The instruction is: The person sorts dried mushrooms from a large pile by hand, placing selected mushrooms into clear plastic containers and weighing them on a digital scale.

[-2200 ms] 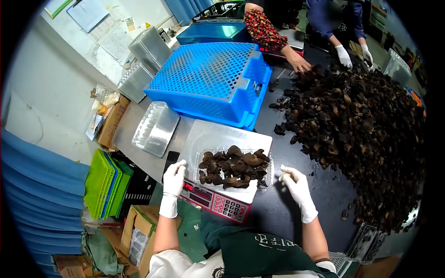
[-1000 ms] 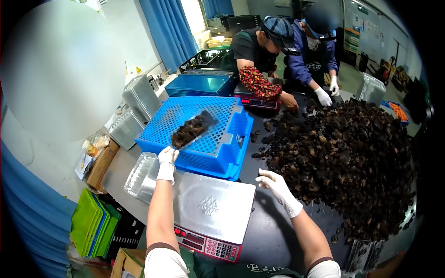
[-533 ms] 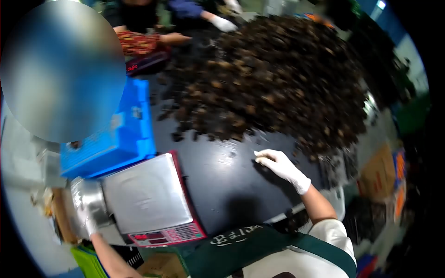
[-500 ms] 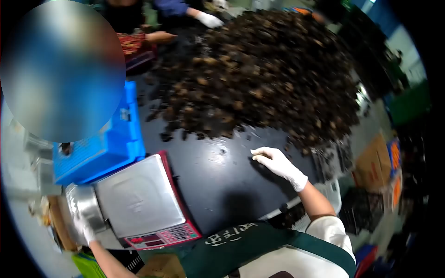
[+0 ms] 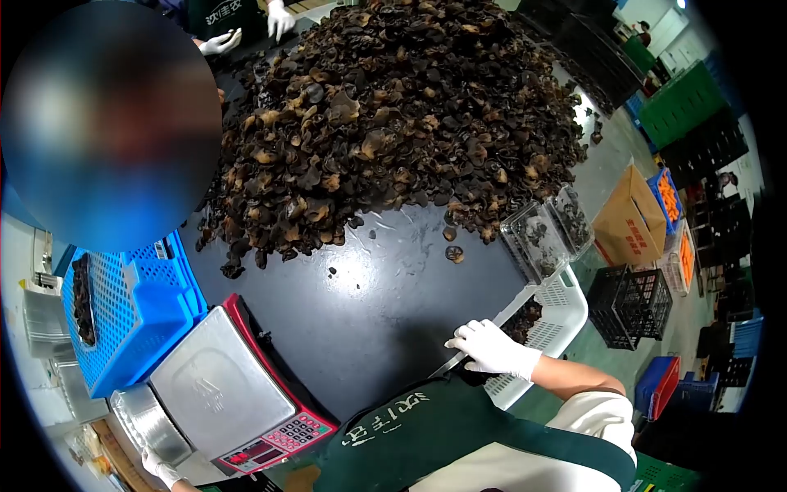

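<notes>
My left hand [image 5: 161, 467], in a white glove, is at the lower left against a stack of clear plastic trays [image 5: 151, 422]; its fingers are partly hidden. The trays stand beside a red scale [image 5: 220, 385] with a bare metal plate. My right hand [image 5: 492, 348], also gloved, is at the near edge of the dark table [image 5: 361, 320], by a white basket [image 5: 557, 316] holding some dark pieces. Its fingers are bent and slightly apart, with nothing visible in them. Beyond it lies a large heap of black-brown fungus pieces [image 5: 393, 123].
Blue crates [image 5: 147, 328] stand at the left, one bearing a filled tray. Two clear trays [image 5: 537, 242] sit at the table's right edge. A cardboard box [image 5: 630, 221] and a black crate [image 5: 630, 307] are to the right. A co-worker's gloved hands [image 5: 279, 20] are across the table.
The view has shifted. My right hand has moved back from the table surface to its near edge, by the white basket. My left hand remains at the tray stack, lower on it.
</notes>
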The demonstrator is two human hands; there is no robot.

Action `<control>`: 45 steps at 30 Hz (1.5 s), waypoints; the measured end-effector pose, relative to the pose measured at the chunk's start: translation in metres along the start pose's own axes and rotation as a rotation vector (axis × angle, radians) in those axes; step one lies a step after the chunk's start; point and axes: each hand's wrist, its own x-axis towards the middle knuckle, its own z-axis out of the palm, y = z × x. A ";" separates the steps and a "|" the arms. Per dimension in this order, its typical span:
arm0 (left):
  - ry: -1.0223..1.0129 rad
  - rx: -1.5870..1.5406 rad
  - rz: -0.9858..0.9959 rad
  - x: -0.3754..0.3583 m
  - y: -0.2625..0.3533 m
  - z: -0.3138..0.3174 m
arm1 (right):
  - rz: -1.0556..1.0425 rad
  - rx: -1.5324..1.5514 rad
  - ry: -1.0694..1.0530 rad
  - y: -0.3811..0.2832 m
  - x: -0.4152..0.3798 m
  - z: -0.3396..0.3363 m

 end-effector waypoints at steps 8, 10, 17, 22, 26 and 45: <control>0.809 -0.014 0.364 -0.090 0.092 0.010 | 0.191 0.481 0.163 0.041 -0.014 0.014; 0.766 -0.002 0.638 -0.138 0.114 0.018 | 0.207 0.547 0.459 0.054 0.014 0.004; 0.062 0.089 1.224 -0.324 0.155 0.052 | 0.490 0.130 0.835 0.083 0.113 -0.004; -0.133 0.155 1.219 -0.364 0.148 0.078 | 0.532 0.234 0.736 0.103 0.147 0.006; -0.196 0.054 1.115 -0.375 0.162 0.080 | 0.350 0.941 0.638 0.011 0.185 -0.043; -0.069 0.114 1.149 -0.358 0.165 0.056 | -0.073 0.066 0.544 -0.057 0.278 0.003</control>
